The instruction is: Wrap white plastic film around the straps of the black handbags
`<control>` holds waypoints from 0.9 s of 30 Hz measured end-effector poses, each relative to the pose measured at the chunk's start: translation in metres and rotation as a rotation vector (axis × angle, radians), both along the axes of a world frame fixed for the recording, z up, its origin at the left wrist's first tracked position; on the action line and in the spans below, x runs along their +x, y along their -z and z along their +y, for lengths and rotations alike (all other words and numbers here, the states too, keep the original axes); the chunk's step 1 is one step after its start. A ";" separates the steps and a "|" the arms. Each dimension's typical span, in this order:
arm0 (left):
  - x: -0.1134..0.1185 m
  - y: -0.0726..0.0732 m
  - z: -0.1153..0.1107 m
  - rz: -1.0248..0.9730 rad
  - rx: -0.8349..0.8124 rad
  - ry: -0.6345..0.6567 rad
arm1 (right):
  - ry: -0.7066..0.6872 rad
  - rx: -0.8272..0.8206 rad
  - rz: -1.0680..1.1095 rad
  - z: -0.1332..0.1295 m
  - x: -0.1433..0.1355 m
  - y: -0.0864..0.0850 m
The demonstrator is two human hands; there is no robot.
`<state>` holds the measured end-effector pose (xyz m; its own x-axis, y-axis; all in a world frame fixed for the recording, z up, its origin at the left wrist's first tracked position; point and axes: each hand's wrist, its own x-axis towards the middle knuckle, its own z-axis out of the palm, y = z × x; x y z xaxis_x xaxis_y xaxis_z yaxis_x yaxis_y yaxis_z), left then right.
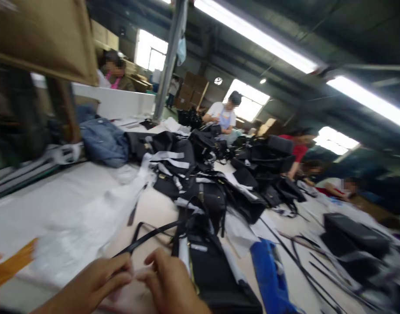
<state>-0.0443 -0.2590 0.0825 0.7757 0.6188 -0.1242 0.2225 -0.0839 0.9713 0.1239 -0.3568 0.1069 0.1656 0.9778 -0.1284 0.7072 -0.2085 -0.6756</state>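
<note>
A black bag lies at the bottom centre, with white wrapping along its edges. From its top a thin black strap runs left. My left hand is closed round the lower end of this strap, fingers pinched together. Just right of it, my right hand is beside the bag's left edge with its fingers curled and apart, and nothing shows between them. The picture is somewhat blurred.
Black bags are heaped across the table's middle. Clear plastic and orange tape lie left, a blue tool right. A blue-grey cloth bundle lies near a metal post. Several people are at work beyond.
</note>
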 end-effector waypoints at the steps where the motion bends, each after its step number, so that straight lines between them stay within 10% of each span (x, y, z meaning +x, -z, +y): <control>1: -0.011 0.000 0.001 0.054 0.070 0.029 | -0.022 -0.013 0.031 0.002 -0.001 0.002; 14: -0.045 0.009 -0.005 -0.013 -0.367 -0.063 | -0.451 -0.187 -0.020 0.040 -0.022 0.009; 20: -0.053 0.019 0.011 0.043 -0.189 -0.181 | -0.514 -0.003 -0.291 0.109 0.012 0.023; 27: -0.069 0.025 0.023 0.102 -0.117 -0.280 | -0.946 0.113 -0.700 0.154 0.017 0.052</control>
<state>-0.1133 -0.2363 0.0575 0.5569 0.7836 -0.2754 0.3176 0.1054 0.9423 0.1411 -0.2024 0.0553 -0.6307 0.7493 -0.2021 0.7717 0.6331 -0.0610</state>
